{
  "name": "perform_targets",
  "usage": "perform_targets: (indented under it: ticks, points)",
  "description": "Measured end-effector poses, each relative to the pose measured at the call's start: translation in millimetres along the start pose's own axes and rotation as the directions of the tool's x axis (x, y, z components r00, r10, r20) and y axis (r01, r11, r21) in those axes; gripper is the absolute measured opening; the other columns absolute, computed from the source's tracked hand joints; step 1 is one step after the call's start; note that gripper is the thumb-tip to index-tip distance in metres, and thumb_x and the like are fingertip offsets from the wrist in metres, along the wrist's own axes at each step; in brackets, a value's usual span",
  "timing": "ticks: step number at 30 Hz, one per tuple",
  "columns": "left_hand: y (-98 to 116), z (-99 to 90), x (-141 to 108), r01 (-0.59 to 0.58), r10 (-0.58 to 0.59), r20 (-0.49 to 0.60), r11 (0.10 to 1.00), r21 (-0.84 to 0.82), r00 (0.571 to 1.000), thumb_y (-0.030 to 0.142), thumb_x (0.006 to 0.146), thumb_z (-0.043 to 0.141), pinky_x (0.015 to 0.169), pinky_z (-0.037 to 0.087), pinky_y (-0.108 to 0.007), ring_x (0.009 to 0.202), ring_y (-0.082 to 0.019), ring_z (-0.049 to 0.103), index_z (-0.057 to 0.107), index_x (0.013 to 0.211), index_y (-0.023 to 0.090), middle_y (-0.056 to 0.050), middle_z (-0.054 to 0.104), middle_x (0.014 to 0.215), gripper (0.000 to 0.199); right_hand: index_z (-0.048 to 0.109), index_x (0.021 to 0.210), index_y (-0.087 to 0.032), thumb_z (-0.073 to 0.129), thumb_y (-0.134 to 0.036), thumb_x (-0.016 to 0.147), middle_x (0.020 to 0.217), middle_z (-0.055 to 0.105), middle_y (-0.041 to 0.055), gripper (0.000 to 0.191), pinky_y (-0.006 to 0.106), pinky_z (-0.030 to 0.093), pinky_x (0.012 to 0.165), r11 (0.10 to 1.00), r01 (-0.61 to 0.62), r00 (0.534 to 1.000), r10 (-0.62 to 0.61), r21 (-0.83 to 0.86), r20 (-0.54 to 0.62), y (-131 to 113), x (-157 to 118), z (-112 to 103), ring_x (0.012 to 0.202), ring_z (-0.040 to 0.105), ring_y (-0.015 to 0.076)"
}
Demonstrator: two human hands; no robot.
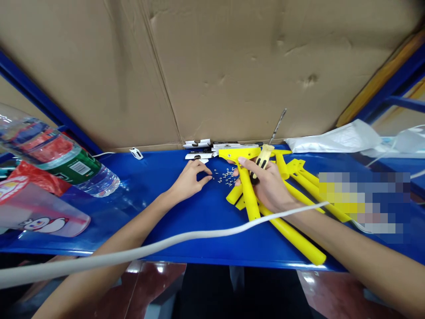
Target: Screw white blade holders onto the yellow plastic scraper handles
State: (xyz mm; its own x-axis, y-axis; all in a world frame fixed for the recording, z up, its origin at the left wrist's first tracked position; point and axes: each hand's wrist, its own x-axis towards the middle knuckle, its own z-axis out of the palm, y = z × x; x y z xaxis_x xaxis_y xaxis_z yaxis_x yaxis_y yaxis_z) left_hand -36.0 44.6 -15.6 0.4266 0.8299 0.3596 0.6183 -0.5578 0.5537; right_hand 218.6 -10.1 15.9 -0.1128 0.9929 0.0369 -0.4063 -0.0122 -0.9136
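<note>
On the blue table (186,239), my head view shows the left hand (191,181) with thumb and forefinger nearly meeting beside scattered small pieces (227,176); I cannot tell whether they pinch one. I see the right hand (270,186) clamped on a screwdriver (264,156), shaft pointing up, and on a yellow T-shaped part (248,188). More yellow parts (294,235) lie around that hand.
</note>
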Motion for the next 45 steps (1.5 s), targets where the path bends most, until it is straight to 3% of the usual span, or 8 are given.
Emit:
perform_targets:
  ticks: [9,13,16,19,22,30,37,45]
  points:
    - [-5,1.5,0,-0.011,0.012,0.065,1.000,-0.026,0.998,0.031,0.100,0.076,0.118,0.044,-0.054,0.121,-0.032,0.067,0.083,0.097,0.025,-0.009,0.079,0.117,0.010,0.082,0.093,-0.016,0.100,-0.045,0.081,0.083,0.081,0.0084,0.036,0.028,0.062,0.056,0.999,-0.054,0.999,0.054,0.006,0.009,-2,-3,4,0.061,0.072,0.0170]
    - [-5,-2.5,2,0.006,-0.003,0.041,0.997,-0.072,0.999,0.036,0.098,0.077,0.119,0.044,-0.054,0.121,-0.032,0.067,0.083,0.094,0.025,-0.009,0.080,0.113,0.013,0.080,0.090,-0.015,0.098,-0.041,0.084,0.081,0.081,0.0090,0.032,0.027,0.063,0.052,0.993,-0.115,0.993,0.116,-0.034,0.019,-2,-3,5,0.056,0.073,0.0169]
    - [0,-11.7,6,0.072,-0.087,-0.059,0.975,-0.211,0.994,0.042,0.094,0.081,0.106,0.051,-0.048,0.111,-0.030,0.069,0.084,0.093,0.024,-0.009,0.082,0.110,0.019,0.082,0.094,-0.014,0.096,-0.038,0.086,0.079,0.080,0.0084,0.029,0.025,0.063,0.051,0.981,-0.178,0.980,0.184,-0.081,0.077,-3,-4,6,0.055,0.073,0.0164]
    - [12,-21.8,7,0.123,-0.200,-0.121,0.878,-0.463,0.972,0.047,0.089,0.088,0.101,0.052,-0.043,0.110,-0.028,0.070,0.084,0.093,0.022,-0.009,0.081,0.111,0.026,0.083,0.091,-0.012,0.101,-0.037,0.079,0.074,0.079,0.0075,0.033,0.023,0.062,0.049,0.958,-0.253,0.951,0.272,-0.133,0.150,-5,-6,9,0.056,0.072,0.0153]
    - [28,-27.1,4,0.121,-0.187,-0.044,0.780,-0.613,0.981,0.045,0.084,0.095,0.103,0.052,-0.041,0.115,-0.027,0.070,0.085,0.088,0.021,-0.010,0.080,0.116,0.027,0.083,0.086,-0.012,0.105,-0.039,0.071,0.072,0.079,0.0080,0.039,0.023,0.063,0.048,0.937,-0.295,0.919,0.332,-0.185,0.214,-4,-7,9,0.056,0.071,0.0155]
    - [59,-23.1,-7,0.060,0.003,0.108,0.811,-0.582,0.994,0.035,0.089,0.092,0.098,0.052,-0.037,0.105,-0.023,0.072,0.088,0.088,0.021,-0.009,0.080,0.110,0.014,0.084,0.084,-0.014,0.104,-0.040,0.070,0.070,0.081,0.0065,0.036,0.022,0.061,0.047,0.883,-0.344,0.855,0.435,-0.319,0.283,-2,-9,10,0.052,0.074,0.0165]
    - [62,-17.7,-9,0.126,-0.065,0.124,0.793,-0.596,0.990,0.034,0.087,0.092,0.086,0.053,-0.034,0.096,-0.021,0.072,0.085,0.086,0.018,-0.009,0.081,0.104,0.017,0.080,0.079,-0.015,0.106,-0.037,0.065,0.069,0.081,0.0070,0.037,0.025,0.059,0.042,0.870,-0.376,0.842,0.465,-0.320,0.273,-5,-13,17,0.049,0.072,0.0178]
    - [65,-13.0,-10,0.279,-0.166,0.226,0.632,-0.722,0.960,0.036,0.078,0.100,0.082,0.053,-0.032,0.086,-0.017,0.067,0.079,0.091,0.017,-0.005,0.077,0.094,0.031,0.081,0.080,-0.015,0.104,-0.041,0.067,0.069,0.081,0.0067,0.037,0.025,0.059,0.043,0.863,-0.363,0.831,0.470,-0.351,0.297,-4,-13,14,0.047,0.071,0.0171]
